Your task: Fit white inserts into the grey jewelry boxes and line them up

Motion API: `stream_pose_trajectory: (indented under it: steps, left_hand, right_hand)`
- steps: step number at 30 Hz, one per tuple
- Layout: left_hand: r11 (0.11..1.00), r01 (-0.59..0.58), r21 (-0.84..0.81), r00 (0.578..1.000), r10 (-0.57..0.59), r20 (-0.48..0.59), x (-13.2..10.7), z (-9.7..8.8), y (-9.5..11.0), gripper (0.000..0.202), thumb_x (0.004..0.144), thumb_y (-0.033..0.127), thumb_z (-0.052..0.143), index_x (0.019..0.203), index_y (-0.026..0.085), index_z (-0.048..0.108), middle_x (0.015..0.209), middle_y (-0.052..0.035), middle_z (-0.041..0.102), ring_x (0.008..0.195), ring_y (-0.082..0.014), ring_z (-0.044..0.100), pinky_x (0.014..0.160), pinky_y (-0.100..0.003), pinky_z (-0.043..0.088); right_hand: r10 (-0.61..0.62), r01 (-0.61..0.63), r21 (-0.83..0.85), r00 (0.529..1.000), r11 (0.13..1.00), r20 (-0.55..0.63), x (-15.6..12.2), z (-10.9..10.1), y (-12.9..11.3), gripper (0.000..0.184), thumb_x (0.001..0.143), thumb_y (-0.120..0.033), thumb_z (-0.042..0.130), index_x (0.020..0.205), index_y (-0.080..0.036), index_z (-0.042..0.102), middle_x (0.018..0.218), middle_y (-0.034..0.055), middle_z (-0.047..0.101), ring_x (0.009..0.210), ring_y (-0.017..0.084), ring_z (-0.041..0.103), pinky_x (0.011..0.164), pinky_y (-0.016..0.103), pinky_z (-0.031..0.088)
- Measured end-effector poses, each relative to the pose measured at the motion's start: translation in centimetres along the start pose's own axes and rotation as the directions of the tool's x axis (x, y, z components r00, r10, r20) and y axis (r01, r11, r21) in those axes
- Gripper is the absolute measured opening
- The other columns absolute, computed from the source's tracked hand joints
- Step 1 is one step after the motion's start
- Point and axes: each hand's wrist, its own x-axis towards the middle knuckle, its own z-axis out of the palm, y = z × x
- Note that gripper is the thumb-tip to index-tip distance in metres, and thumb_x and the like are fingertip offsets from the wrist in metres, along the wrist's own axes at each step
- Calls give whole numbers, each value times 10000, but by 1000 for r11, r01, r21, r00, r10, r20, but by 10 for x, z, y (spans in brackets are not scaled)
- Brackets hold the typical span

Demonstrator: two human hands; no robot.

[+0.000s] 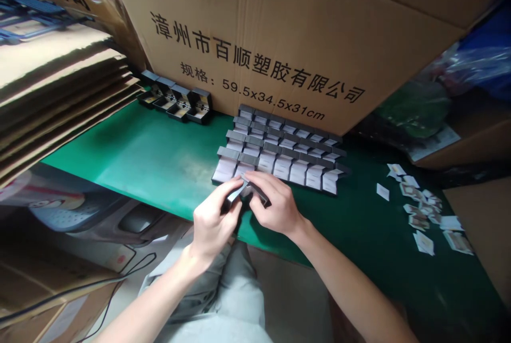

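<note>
Between my two hands, near the table's front edge, is a small black hinged box (260,194), tilted with its lid open. My left hand (217,212) is closed around its left half, and my right hand (277,204) grips the right half. Fingers cover much of the box, and its inside is only partly visible. Just beyond my hands stand rows of open black boxes (282,166) with white lining. Farther back on the left are several more open black boxes (199,106), with yellowish and metallic parts inside.
Small white and brownish pieces (423,204) lie loose on the right of the green table (159,156). A large cardboard carton (255,23) stands along the back. Stacked cardboard sheets (59,82) overhang the left side. Plastic-wrapped items (419,103) are at the back right.
</note>
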Motion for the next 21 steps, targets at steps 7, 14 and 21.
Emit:
stream_pose_trajectory:
  steps: [7,14,21]
  left_hand:
    - [999,-36,-25,999,36,3,1,1,0,270,996,133,646,1250,202,709,1237,-89,810,1130,-236,795,1042,-357,653]
    - [999,-43,2,999,43,-14,0,1,0,279,1009,147,637,1264,222,724,1207,-72,825,1082,-243,814,1012,-352,672]
    - [998,-53,26,999,53,2,-4,1,0,283,1012,149,635,1271,213,727,1195,-67,832,1059,-233,820,992,-320,674]
  right_hand:
    - [24,-24,-14,1000,1000,-5,-1,2,1,433,899,-33,563,1264,-220,703,1191,87,815,1075,224,791,975,368,671]
    - [21,-22,-50,1000,999,-22,-3,2,-1,406,915,-50,551,1235,-233,721,1158,76,823,1041,221,799,956,365,677]
    - [50,-51,-46,999,998,-21,-4,3,-2,372,901,-50,548,1175,-228,725,1106,71,825,998,219,793,917,349,670]
